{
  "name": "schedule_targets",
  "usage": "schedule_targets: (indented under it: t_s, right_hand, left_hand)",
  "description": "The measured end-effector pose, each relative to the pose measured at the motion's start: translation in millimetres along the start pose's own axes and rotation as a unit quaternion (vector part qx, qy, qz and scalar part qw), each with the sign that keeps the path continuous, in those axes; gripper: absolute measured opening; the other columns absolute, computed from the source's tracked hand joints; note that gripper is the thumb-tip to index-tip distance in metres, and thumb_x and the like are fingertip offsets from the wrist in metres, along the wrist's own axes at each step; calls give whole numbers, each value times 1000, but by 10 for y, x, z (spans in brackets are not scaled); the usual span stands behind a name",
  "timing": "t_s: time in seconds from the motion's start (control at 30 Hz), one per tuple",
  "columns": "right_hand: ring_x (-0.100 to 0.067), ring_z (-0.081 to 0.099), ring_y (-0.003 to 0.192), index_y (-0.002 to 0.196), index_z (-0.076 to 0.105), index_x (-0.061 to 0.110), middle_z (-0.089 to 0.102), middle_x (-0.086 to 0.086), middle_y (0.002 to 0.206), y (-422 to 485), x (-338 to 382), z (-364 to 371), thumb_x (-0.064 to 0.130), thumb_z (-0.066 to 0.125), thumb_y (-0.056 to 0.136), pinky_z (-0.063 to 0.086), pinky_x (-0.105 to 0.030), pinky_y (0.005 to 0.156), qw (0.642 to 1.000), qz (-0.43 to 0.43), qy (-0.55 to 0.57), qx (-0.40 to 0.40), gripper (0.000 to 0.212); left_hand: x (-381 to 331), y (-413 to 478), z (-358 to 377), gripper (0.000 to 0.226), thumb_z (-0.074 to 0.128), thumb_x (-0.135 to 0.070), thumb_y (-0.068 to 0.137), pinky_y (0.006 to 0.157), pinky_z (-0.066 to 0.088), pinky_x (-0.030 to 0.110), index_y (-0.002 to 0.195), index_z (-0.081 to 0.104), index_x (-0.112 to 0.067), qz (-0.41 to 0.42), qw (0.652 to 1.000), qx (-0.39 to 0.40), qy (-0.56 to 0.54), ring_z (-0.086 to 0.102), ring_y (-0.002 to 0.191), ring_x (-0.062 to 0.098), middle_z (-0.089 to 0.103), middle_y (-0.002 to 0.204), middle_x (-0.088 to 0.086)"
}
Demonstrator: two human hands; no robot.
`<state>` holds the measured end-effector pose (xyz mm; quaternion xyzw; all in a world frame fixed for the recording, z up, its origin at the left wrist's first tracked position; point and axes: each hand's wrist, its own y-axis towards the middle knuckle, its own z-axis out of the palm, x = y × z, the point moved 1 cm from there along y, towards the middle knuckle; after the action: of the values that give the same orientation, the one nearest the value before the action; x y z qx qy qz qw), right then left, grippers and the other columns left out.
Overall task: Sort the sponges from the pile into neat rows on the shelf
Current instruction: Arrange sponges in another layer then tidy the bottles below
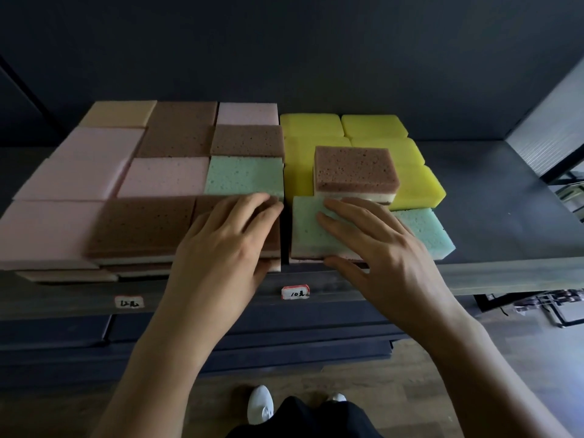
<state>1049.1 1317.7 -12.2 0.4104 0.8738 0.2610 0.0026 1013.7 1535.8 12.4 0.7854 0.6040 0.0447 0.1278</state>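
Sponges lie in rows on a dark shelf [505, 191]: pink, brown and tan ones on the left, yellow ones [373, 126] at the back right. My left hand [227, 241] rests flat on a brown sponge [142, 226] at the front of the left block, fingers straight. My right hand [373, 245] lies on a green sponge [308, 229] at the front, fingers spread on top and thumb against its front edge. A brown-topped sponge [355, 170] sits on the yellow ones just behind it. Another green sponge [426, 232] shows to the right.
Two price labels [295, 292] [129, 301] are stuck on the shelf's front edge. The shelf surface to the right of the sponges is bare dark board. Below are lower shelf boards, a wooden floor and my white shoes [260, 403].
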Motion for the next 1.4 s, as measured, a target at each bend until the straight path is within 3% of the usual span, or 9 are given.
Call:
schedule_targets:
  t_s: [0.27, 0.47, 0.7, 0.93, 1.2, 1.4]
  right_hand:
    - [-23, 46, 135, 134, 59, 11, 56, -2, 140, 43, -23, 56, 24, 69, 89, 42, -47, 109, 999, -15, 28, -5, 48]
    - [-23, 45, 135, 133, 59, 10, 56, -2, 139, 23, -17, 106, 22, 70, 91, 41, -46, 109, 998, -18, 51, -18, 45]
    - [-20, 35, 142, 143, 49, 16, 45, 2, 149, 6, -15, 159, 25, 80, 79, 33, -50, 114, 1000, 10, 12, 16, 71]
    - [-20, 36, 141, 140, 51, 12, 49, 1, 146, -17, -96, 145, 18, 74, 85, 33, -40, 116, 998, -16, 55, 7, 61]
    - [-24, 41, 138, 138, 54, 9, 53, -3, 142, 41, -37, 155, 28, 65, 94, 37, -48, 111, 997, -19, 65, -29, 49]
    - [-20, 34, 142, 143, 49, 15, 44, 4, 150, 0, -15, 199, 27, 77, 84, 39, -41, 111, 999, 9, 42, 5, 66]
  left_hand:
    - [21, -18, 40, 79, 83, -24, 70, 105, 42, 42, 141, 48, -12, 2, 1000, -14, -10, 45, 129, 26, 46, 143, 2]
    - [32, -17, 46, 78, 80, -27, 71, 106, 41, 42, 141, 48, -13, 4, 1000, -11, -19, 45, 130, 26, 46, 144, 1]
    - [25, -13, 49, 79, 83, -18, 68, 106, 40, 41, 140, 49, -13, 6, 1000, -15, -20, 44, 130, 26, 46, 143, 2]
    - [26, -10, 40, 81, 83, -17, 65, 105, 43, 44, 139, 51, -12, 7, 1000, -13, -24, 46, 129, 27, 47, 142, 3]
    - [21, -5, 47, 78, 83, -23, 69, 104, 43, 46, 139, 51, -12, 6, 1000, -13, -25, 45, 129, 27, 47, 142, 3]
    - [12, -14, 39, 81, 83, -14, 65, 105, 43, 46, 140, 50, -12, 1, 1000, -8, -27, 45, 130, 27, 47, 142, 3]
